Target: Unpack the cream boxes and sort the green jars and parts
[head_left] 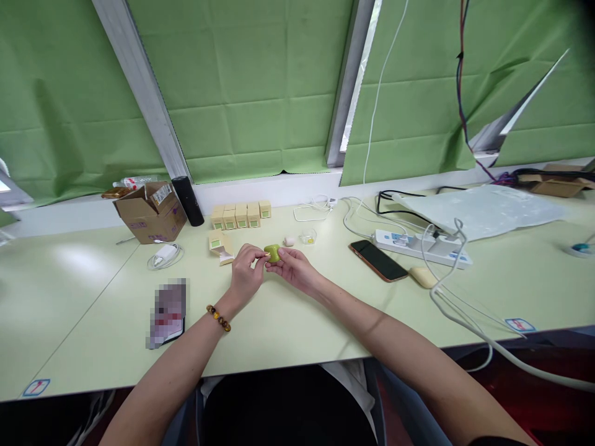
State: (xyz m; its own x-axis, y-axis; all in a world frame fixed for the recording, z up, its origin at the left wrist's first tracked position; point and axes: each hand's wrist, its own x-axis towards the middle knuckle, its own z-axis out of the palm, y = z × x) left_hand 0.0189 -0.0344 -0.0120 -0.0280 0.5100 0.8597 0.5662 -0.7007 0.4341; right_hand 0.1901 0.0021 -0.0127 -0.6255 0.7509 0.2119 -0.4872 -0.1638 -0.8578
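– Beyond the left hand [248, 271]?
– One opened carton [217, 240] lay just past; small boxes [240, 215] stood in a row farther off.
– And the right hand [297, 271]?
– One clear container [308, 236] stood just beyond; one black phone [379, 260] lay to the hand's right.
– Free room?
– Bare tabletop [279, 328] ran nearside of both hands.

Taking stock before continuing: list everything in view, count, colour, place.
green case: 1, green, centre
small piece: 1, whitish, centre
clear tub: 1, transparent, centre
small boxes: 5+ closed, 1 open, tan, centre left
cardboard boxes: 2, brown, back left, right
cylinder: 1, black, back left
phones: 2, dark right, blurred left
power strip: 1, white, right
rounded object: 1, cream, right
plastic sheet: 1, whitish, right
cables: many, mostly white, scattered
blinds: 3+, green, behind
tabletop: 2+ panels, pale green, below
bracelet: 1, brown, left wrist
left hand, right hand: 1 each, bare, at case
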